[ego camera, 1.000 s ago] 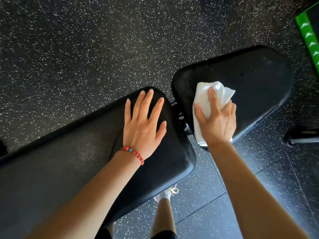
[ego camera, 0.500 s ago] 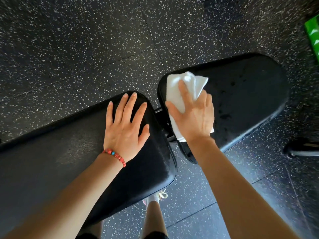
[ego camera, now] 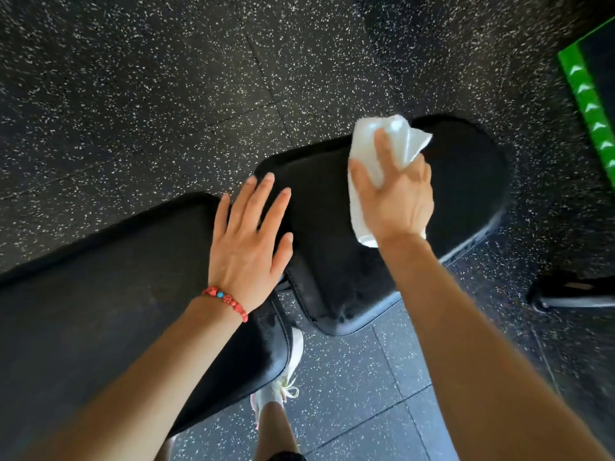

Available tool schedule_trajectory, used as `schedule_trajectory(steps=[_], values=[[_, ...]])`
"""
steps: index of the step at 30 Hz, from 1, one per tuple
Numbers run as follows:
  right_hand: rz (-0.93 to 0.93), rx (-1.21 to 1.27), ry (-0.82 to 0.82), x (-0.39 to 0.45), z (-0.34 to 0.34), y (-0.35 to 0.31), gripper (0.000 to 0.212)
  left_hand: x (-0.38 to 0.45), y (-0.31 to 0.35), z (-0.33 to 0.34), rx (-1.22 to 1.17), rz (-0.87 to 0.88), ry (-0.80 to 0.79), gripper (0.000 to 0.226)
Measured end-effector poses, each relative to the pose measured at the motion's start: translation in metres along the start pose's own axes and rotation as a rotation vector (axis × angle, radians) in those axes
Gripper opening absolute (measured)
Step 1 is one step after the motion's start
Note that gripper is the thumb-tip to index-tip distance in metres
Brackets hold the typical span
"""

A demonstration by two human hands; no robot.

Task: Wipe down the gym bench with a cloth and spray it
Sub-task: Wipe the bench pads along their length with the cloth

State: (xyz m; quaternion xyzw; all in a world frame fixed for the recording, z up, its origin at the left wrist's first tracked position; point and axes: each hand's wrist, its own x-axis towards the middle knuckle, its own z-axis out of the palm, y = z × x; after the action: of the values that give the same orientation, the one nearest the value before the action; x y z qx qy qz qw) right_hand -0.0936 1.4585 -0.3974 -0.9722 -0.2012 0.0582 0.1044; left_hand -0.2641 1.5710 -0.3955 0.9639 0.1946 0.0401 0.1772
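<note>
The black gym bench has a long back pad (ego camera: 100, 294) at the left and a shorter seat pad (ego camera: 466, 194) at the right. My right hand (ego camera: 396, 194) presses a folded white cloth (ego camera: 382, 141) flat onto the seat pad near its far edge. My left hand (ego camera: 249, 241), with a red bead bracelet on the wrist, rests flat with fingers spread across the gap where the two pads meet. No spray bottle is in view.
Black speckled rubber floor (ego camera: 166, 94) lies all around the bench. A green striped mat edge (ego camera: 589, 104) is at the far right. A black and metal bench foot (ego camera: 572, 291) sticks out at the right. My leg and white shoe (ego camera: 283, 387) stand beside the bench.
My right hand has slid the cloth from the near inner end of the seat pad toward its far edge. My left hand has shifted right, over the gap between the pads.
</note>
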Motion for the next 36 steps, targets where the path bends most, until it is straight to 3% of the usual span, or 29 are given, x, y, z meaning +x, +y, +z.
schedule_trajectory(steps=[5,7,10,13,15,21,23,26,28,30,36], values=[[-0.277,0.032,-0.050,-0.010,-0.008,0.011,0.051,0.016,0.008,0.012,0.042,0.018,-0.090,0.053],[-0.219,0.000,-0.033,0.015,-0.015,0.042,0.051,0.016,0.007,0.014,0.063,0.030,-0.085,0.052],[0.047,-0.025,0.015,0.045,-0.024,0.093,0.052,0.016,0.008,0.015,0.077,0.038,-0.069,0.052],[0.157,0.024,0.026,0.042,-0.021,0.099,0.053,0.016,0.008,0.015,0.078,0.035,-0.079,0.052],[0.150,0.056,0.032,0.026,-0.017,0.083,0.053,0.016,0.009,0.015,0.079,0.029,-0.088,0.052],[-0.175,0.054,-0.023,-0.026,-0.018,0.058,0.049,0.016,0.008,0.015,0.082,0.030,-0.092,0.053],[-0.097,0.011,-0.015,-0.007,-0.023,0.081,0.051,0.016,0.008,0.016,0.081,0.025,-0.103,0.054],[0.217,0.019,0.040,0.015,-0.031,0.120,0.054,0.016,0.010,0.015,0.075,0.028,-0.108,0.054],[0.317,0.046,0.062,0.011,-0.028,0.121,0.053,0.016,0.010,0.014,0.070,0.027,-0.103,0.053],[0.333,0.079,0.065,-0.004,-0.023,0.104,0.053,0.015,0.011,0.013,0.067,0.021,-0.096,0.053],[0.131,0.099,0.120,-0.087,-0.002,0.039,0.047,0.013,0.008,0.010,0.039,0.049,-0.093,0.052]])
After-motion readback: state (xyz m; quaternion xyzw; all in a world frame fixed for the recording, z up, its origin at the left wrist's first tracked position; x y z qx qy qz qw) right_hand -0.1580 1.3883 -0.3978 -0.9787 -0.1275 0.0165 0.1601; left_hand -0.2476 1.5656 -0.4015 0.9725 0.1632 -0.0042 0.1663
